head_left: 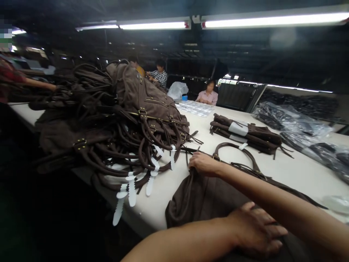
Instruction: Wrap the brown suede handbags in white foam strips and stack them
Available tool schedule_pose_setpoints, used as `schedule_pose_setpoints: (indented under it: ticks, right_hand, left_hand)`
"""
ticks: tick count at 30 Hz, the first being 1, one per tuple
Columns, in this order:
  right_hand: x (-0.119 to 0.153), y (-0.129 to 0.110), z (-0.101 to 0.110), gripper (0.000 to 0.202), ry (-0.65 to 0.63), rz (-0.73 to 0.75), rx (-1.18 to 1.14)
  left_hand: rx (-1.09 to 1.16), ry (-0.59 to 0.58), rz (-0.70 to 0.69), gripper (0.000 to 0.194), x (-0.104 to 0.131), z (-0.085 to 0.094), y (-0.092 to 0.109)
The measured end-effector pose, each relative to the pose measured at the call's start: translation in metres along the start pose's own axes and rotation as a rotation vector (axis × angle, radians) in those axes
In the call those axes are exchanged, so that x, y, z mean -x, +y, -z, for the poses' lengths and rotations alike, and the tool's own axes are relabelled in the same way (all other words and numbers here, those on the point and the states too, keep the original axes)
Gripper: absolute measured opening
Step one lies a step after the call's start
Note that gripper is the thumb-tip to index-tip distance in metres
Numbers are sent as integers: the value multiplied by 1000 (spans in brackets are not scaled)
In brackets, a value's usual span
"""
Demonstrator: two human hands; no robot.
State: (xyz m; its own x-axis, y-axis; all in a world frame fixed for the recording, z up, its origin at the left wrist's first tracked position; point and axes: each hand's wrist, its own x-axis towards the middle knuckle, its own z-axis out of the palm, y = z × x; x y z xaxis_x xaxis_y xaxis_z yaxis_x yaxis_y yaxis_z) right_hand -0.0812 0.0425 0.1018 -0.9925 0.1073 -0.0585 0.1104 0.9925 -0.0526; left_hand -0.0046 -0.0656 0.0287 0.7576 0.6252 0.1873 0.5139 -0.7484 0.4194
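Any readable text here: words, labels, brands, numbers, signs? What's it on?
No readable text in view.
Nearest bag: no lettering visible.
White strips: no print visible.
Pale band on the folded bags: none legible.
Patterned sheets at the back: too small and blurred to read.

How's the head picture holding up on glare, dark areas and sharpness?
Head view: overhead tubes burn out to white, and plastic wrapping at right glints; head view: the lower-left corner sinks to near black; head view: the left hand looks slightly soft, and the dark brown bag beneath it shows little fabric detail.
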Motion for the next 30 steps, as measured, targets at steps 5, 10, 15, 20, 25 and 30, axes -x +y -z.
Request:
schedule_pose_setpoints:
  ticks: [5,10,15,20,25,30]
  right_hand:
    - [7,31,-21,32,41,-138,-6]
    - [38,45,-36,36,168,-12,-102]
    - [46,39,-41,45,159,47,-13]
    - [40,38,-39,40,81,87,114]
    - [28,40,-21,33,13,73,63]
    - [-7,45,2,16,-244,-183,30]
  left_hand:
    - [14,47,-28,57,1,-3,-2]
    - [1,68,-41,55,3,-2,0]
    - [-6,62,-31,55,2,-3,-1]
    - [2,66,-54,55,2,-1,-2]
    - [47,25,-26,54,6,3,-1]
    - [106,0,10,53,6,3,-2]
